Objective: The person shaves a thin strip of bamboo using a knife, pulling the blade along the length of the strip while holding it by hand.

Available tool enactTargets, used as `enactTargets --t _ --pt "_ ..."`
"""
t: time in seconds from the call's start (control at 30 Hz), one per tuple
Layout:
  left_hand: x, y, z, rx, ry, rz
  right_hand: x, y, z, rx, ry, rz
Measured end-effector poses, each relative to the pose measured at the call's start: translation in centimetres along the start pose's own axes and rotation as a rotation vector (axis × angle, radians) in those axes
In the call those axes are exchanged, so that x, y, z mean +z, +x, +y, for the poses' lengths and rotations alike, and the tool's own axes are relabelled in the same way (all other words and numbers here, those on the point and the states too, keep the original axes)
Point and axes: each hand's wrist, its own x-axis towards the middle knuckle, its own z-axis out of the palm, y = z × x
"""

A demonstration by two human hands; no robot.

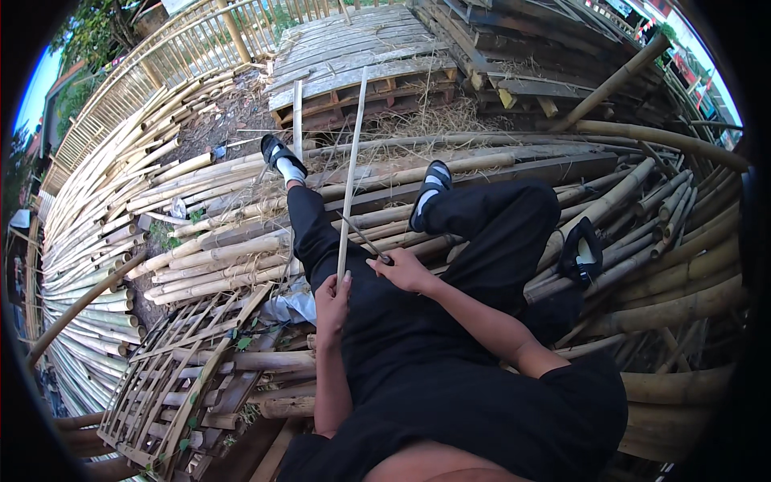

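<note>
My left hand (332, 304) is closed around the lower end of a long, pale bamboo strip (354, 153), which points up and away from me between my legs. The thumb lies along the strip. My right hand (408, 273) grips the dark handle of a thin-bladed knife (365, 239), just right of the strip. Its narrow blade slants up and left, and its tip end meets or crosses the strip; I cannot tell whether they touch. Both hands are over my lap, above my dark trousers (401, 309).
Stacked bamboo poles (233, 261) lie under and around my legs, with more poles (88, 233) at the left. A slatted bamboo panel (173, 386) rests at lower left. Beyond my feet stand a wooden pallet (353, 60) and stacked planks (530, 56). Another strip (298, 120) stands near my left sandal.
</note>
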Motion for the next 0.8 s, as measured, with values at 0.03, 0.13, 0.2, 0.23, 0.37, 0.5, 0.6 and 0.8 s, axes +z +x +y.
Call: enactTargets --t 0.03,0.13,0.2,0.23,0.37,0.5,0.6,0.8 --pt "-0.1 -0.1 -0.2 -0.002 0.01 0.002 0.3 0.0 0.3 0.009 0.003 0.0" --pt "-0.3 -0.2 -0.4 -0.02 -0.002 -0.009 0.7 -0.1 0.7 0.008 0.031 0.026" --pt "-0.4 -0.2 -0.3 -0.027 -0.016 -0.003 0.9 0.1 1.1 0.005 0.055 0.05" --pt "-0.5 -0.3 -0.3 -0.031 -0.023 -0.001 0.9 0.1 1.2 0.006 0.067 0.062" --pt "-0.4 -0.3 0.1 -0.043 -0.018 0.007 0.6 -0.2 0.6 0.174 0.145 0.05" --pt "-0.4 -0.1 0.1 -0.046 -0.02 -0.001 0.5 0.1 1.5 0.27 0.298 0.044" --pt "-0.4 -0.4 0.1 -0.071 -0.016 0.002 0.7 -0.2 1.7 0.263 0.318 0.045" --pt "-0.6 -0.6 0.2 -0.074 -0.007 0.02 -1.7 0.7 1.9 0.138 0.285 0.227"
